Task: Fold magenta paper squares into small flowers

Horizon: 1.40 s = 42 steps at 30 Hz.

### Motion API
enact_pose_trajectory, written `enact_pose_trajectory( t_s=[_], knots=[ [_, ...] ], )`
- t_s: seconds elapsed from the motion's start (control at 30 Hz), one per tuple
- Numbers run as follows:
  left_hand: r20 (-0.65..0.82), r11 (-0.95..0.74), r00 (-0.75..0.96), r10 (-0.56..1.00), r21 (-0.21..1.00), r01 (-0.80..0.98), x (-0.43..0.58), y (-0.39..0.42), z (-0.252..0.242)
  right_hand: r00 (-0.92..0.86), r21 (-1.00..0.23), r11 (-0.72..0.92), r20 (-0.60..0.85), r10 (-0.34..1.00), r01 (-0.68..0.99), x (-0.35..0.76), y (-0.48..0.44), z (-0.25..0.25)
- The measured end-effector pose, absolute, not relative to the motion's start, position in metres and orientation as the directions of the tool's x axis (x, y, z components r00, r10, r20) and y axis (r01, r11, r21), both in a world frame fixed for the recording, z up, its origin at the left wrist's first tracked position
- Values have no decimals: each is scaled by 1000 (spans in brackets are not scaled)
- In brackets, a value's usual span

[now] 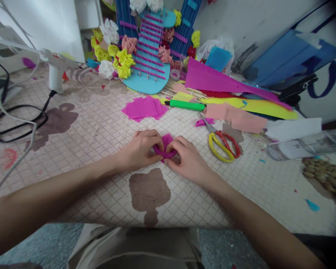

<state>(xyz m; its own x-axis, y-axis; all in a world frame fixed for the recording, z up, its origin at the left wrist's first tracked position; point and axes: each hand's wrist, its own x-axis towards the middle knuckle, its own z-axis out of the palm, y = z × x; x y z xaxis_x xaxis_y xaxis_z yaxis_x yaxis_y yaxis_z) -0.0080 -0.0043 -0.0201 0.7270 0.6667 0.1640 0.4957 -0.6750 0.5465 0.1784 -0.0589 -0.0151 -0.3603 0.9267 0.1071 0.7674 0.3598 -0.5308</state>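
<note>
Between my two hands, a small piece of magenta paper [167, 140] is pinched and creased toward its middle. My left hand [141, 150] grips its left side between thumb and fingers. On the other side, my right hand [188, 157] holds the right edge the same way. The fingertips partly cover the paper. Just beyond lies a stack of magenta paper pieces [144, 108] with pointed edges. Scissors [222, 145] with one yellow and one red handle loop rest to the right of my right hand. A green marker [186, 105] lies behind the paper.
A white glue gun [56, 71] stands at left near a coiled black cable [19, 123]. At the back leans a blue board [151, 56] with purple sticks and paper flowers. Coloured paper strips [249, 106], a clear bottle [305, 145] and peanuts [326, 175] occupy the right.
</note>
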Motion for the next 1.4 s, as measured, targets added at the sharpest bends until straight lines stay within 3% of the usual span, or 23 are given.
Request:
enact_pose_trajectory(
  t_s=[0.33, 0.57, 0.8, 0.87, 1.07, 1.17, 1.4],
  knots=[
    [153, -705, 742, 653, 480, 522, -10, -6, -22, -378, -545, 349, 62, 924, 762, 180, -59, -8],
    [147, -688, 736, 661, 510, 516, -11, -5, -23, -297, -449, 321, 126, 947, 834, 171, -60, -19],
    [208, -661, 787, 582, 684, 308, -14, 5, -20, -284, -438, 310, 125, 951, 844, 169, -60, -21],
    [263, -671, 735, 625, 662, 334, -13, 5, -23, -281, -437, 307, 124, 952, 846, 169, -60, -20],
    [349, -665, 567, 746, 436, 607, -15, 3, -27, -282, -444, 311, 132, 950, 841, 169, -60, -20],
    [358, -678, 580, 731, 472, 563, -15, -1, -22, -283, -444, 314, 135, 950, 839, 168, -60, -22],
    [217, -698, 721, 659, 535, 477, -7, -12, -25, -340, -492, 342, 97, 935, 801, 177, -58, -16]
  ],
)
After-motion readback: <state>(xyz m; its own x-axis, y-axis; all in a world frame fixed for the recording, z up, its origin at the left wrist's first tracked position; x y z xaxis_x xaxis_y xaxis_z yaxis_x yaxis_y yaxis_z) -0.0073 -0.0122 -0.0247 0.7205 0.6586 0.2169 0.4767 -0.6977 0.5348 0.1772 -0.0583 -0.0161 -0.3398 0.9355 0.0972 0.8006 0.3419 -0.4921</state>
